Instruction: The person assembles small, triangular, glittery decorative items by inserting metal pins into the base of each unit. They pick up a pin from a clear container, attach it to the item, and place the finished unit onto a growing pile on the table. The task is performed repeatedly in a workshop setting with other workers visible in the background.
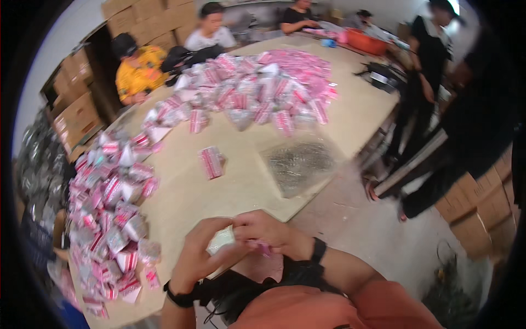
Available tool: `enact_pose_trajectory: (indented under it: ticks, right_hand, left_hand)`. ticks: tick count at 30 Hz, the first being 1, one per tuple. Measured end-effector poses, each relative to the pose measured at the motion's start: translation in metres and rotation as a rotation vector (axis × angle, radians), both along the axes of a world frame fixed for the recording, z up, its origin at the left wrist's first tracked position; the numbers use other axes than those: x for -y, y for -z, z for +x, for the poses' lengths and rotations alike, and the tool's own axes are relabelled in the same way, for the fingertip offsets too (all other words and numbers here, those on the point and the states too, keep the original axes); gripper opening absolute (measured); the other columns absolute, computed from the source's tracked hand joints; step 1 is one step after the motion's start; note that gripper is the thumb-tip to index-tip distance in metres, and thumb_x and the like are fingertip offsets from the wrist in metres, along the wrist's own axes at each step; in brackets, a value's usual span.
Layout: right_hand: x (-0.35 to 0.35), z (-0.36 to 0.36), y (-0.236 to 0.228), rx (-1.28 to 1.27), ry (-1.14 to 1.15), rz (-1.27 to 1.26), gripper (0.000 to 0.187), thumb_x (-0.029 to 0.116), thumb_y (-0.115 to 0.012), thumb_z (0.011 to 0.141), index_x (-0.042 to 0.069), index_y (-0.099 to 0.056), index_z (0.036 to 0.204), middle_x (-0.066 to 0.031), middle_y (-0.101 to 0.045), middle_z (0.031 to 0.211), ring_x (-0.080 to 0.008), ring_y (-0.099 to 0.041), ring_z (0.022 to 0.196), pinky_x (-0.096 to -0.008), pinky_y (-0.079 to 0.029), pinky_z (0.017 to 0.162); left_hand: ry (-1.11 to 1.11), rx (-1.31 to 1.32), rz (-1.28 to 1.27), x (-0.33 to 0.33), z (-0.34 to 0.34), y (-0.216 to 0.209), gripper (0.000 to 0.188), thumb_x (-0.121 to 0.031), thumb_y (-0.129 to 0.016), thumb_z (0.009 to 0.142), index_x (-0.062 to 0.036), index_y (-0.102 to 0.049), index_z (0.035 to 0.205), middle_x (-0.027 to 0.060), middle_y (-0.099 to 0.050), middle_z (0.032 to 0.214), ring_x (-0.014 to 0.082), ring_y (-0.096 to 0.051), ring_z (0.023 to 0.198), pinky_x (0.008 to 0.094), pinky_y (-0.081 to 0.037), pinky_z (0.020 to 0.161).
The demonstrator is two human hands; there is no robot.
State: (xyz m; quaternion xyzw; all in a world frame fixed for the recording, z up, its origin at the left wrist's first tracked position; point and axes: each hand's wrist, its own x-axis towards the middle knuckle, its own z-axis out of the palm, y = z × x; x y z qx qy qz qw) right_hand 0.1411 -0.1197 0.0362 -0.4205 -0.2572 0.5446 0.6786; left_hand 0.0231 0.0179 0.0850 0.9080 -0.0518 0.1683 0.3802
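Close to my body, at the near edge of the table, my left hand (pixel 204 249) curls around a small pale packet (pixel 222 240) with a clear, shiny wrapping. My right hand (pixel 267 230) is closed at the packet's right end, its fingers meeting those of the left. A bit of pink wrapping (pixel 263 249) pokes out below the right hand. My fingers hide much of the packet. On the table ahead lies a single pink-and-white wrapped packet (pixel 210 163), apart from both hands.
Heaped pink-and-white packets (pixel 112 219) run along the table's left side and across its far part. A clear plastic sheet (pixel 300 167) lies near the right edge. People sit at the far side; others stand at right. Cardboard boxes (pixel 79 120) are stacked behind.
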Motion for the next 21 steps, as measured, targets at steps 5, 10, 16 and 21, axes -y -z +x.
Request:
enact_pose_trajectory:
  ticks: [5, 10, 16, 21]
  right_hand:
    - [-0.004, -0.002, 0.008, -0.056, -0.034, 0.040, 0.015, 0.014, -0.056, 0.084, 0.002, -0.054, 0.077, -0.0038, -0.053, 0.061, -0.0055, -0.042, 0.044, -0.0195, -0.034, 0.040]
    - [-0.006, -0.007, 0.019, -0.099, -0.065, 0.063, 0.015, 0.013, -0.056, 0.085, 0.002, -0.053, 0.076, -0.0044, -0.054, 0.061, -0.0052, -0.042, 0.043, -0.0189, -0.035, 0.041]
    - [0.000, -0.013, 0.004, -0.025, 0.072, 0.104, 0.007, 0.004, -0.054, 0.078, 0.002, -0.049, 0.083, -0.0061, -0.054, 0.071, -0.0077, -0.047, 0.052, -0.0191, -0.037, 0.044]
    - [-0.004, -0.020, -0.004, 0.578, 0.306, 0.019, 0.012, 0.005, -0.054, 0.074, 0.002, -0.047, 0.084, -0.0067, -0.052, 0.067, -0.0139, -0.048, 0.058, -0.0274, -0.038, 0.051]
  left_hand:
    - [-0.101, -0.024, 0.214, 0.008, -0.011, -0.005, 0.022, -0.002, -0.064, 0.065, -0.0023, -0.057, 0.086, 0.0123, -0.058, 0.076, 0.0285, -0.057, 0.071, 0.0359, -0.046, 0.061]
    - [-0.114, 0.055, 0.282, 0.007, -0.013, 0.007, 0.010, 0.002, -0.059, 0.071, -0.0017, -0.052, 0.076, 0.0114, -0.052, 0.066, 0.0276, -0.052, 0.060, 0.0355, -0.039, 0.053]
    - [-0.200, 0.018, 0.271, 0.009, -0.008, 0.019, 0.008, -0.001, -0.057, 0.076, 0.0001, -0.049, 0.074, 0.0094, -0.049, 0.062, 0.0212, -0.048, 0.054, 0.0317, -0.036, 0.050]
    - [-0.273, -0.165, -0.243, 0.001, -0.003, 0.034, 0.015, -0.007, -0.054, 0.083, -0.0007, -0.049, 0.071, 0.0019, -0.046, 0.056, 0.0101, -0.043, 0.049, 0.0251, -0.032, 0.045]
